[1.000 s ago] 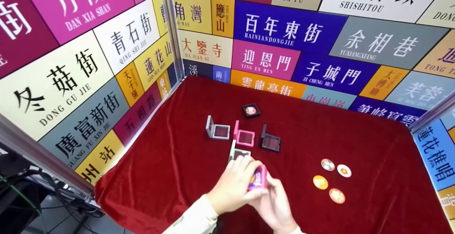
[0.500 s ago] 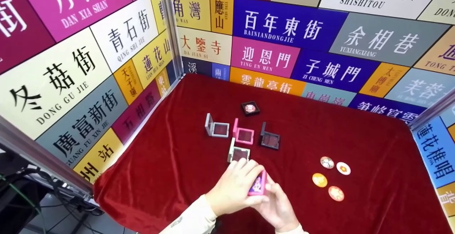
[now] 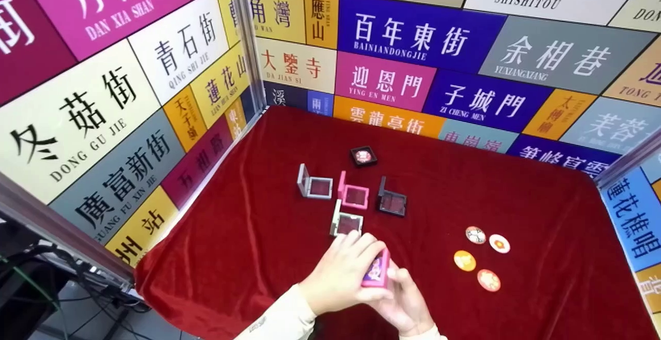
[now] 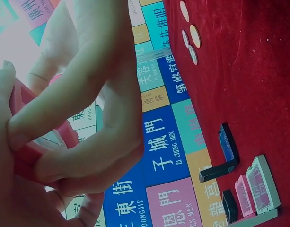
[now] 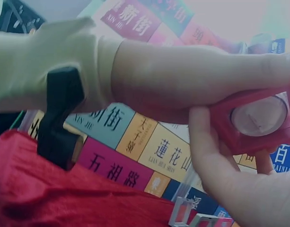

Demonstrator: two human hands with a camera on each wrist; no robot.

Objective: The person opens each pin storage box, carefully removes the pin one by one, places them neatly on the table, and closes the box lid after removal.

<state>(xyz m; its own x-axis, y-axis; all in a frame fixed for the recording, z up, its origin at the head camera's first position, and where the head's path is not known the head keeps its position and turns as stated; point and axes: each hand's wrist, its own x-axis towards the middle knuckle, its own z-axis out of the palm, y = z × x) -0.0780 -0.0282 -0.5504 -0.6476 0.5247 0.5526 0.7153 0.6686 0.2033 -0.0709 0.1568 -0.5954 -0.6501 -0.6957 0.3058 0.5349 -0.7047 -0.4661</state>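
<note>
Low in the middle of the head view, my left hand (image 3: 341,277) and right hand (image 3: 402,298) hold a small pink square case (image 3: 381,270) between them, above the red cloth. My left hand's fingers lie over its far side and the thumb along its near edge. My right hand grips it from the right and below. A blue-purple picture shows on one face. In the right wrist view, a round disc (image 5: 258,117) shows inside the frame of the pink case. The green hinged case (image 3: 348,222) standing open is nearest the left fingertips.
Grey (image 3: 316,187), pink (image 3: 354,195) and black (image 3: 393,203) hinged cases stand open behind. A black case with a round badge (image 3: 363,156) lies farther back. Several round badges (image 3: 465,260) lie right on the red cloth (image 3: 248,262). Panels with street names surround the table.
The pink case has tilted slightly between my hands, and its pictured face shows at a somewhat different angle. Both hands keep their hold. The cases and badges on the cloth have not moved.
</note>
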